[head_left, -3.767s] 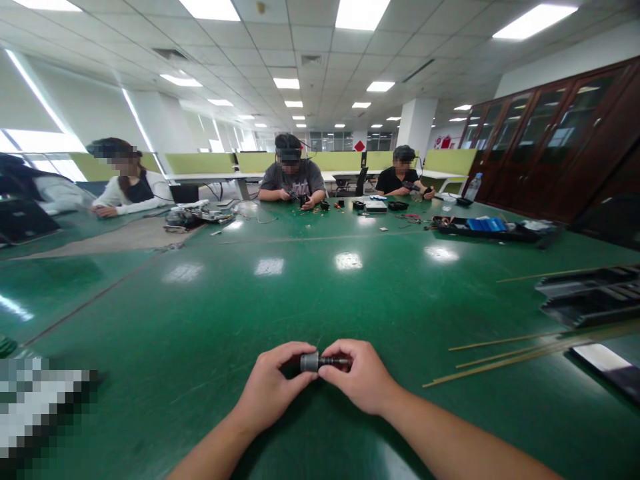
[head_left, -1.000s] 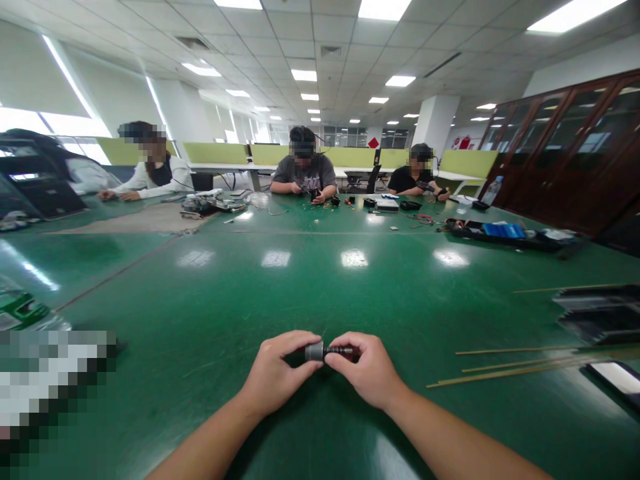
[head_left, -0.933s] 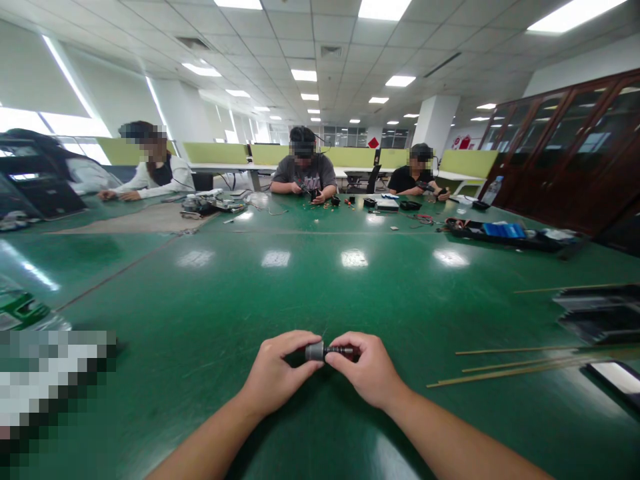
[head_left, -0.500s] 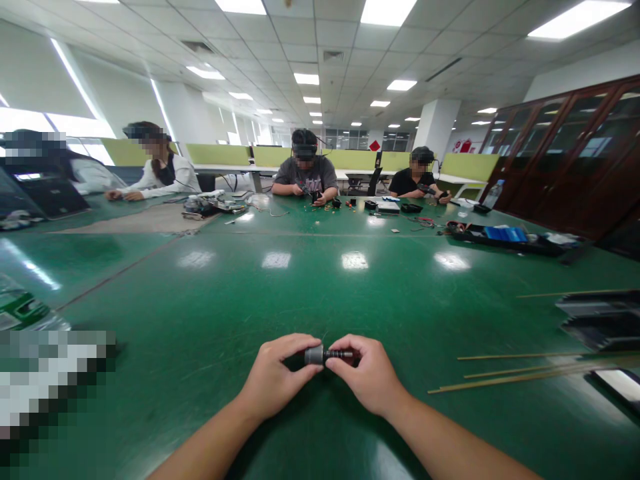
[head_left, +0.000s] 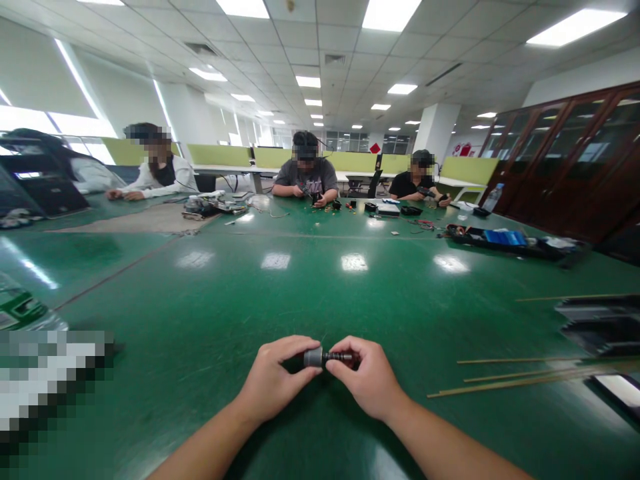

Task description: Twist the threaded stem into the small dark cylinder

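Observation:
Between my two hands, just above the green table (head_left: 320, 293), is a small metal part with a grey cylinder (head_left: 313, 357) at its left end and a thin, dark ringed shaft (head_left: 339, 357) pointing right. My left hand (head_left: 273, 377) pinches the cylinder between thumb and fingers. The fingers and thumb of my right hand (head_left: 371, 373) close on the shaft and hide some of it. The part lies roughly level, side to side.
Thin wooden sticks (head_left: 515, 375) and dark metal profiles (head_left: 597, 327) lie at the right. A plastic bottle (head_left: 27, 307) is at the left edge. Across the table several people work among electronic parts, and a long black tray (head_left: 470, 235) sits far right.
The grip of both hands on the metal part looks the same. My right fingers have shifted slightly, leaving a bit more of the shaft visible.

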`<act>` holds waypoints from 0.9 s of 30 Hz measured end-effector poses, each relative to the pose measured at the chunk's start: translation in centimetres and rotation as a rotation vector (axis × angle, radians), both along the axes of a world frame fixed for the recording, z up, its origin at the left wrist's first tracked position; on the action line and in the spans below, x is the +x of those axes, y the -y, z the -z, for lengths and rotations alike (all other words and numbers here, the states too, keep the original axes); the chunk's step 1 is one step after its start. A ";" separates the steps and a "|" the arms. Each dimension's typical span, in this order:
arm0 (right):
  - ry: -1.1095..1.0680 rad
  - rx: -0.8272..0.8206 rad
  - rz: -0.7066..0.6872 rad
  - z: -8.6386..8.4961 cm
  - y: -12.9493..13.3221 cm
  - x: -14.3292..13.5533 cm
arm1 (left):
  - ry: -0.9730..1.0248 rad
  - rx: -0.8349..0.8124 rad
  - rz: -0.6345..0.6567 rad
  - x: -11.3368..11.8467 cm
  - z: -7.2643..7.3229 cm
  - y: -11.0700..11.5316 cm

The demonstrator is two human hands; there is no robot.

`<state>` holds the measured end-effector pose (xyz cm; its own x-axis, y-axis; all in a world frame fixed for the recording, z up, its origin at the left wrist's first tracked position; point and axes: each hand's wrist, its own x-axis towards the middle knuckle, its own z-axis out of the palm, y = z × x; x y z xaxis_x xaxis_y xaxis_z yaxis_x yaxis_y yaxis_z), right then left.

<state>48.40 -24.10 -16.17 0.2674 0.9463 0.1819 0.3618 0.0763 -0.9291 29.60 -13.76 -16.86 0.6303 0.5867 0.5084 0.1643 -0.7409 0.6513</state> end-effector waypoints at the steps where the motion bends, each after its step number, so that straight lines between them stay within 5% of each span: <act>1: 0.000 0.000 -0.001 0.0 0.0 0.0 | 0.001 0.001 0.001 0.0 0.0 0.0; 27: 0.039 0.006 0.011 0.2 0.0 0.1 | 0.002 -0.010 0.000 0.0 -0.1 0.1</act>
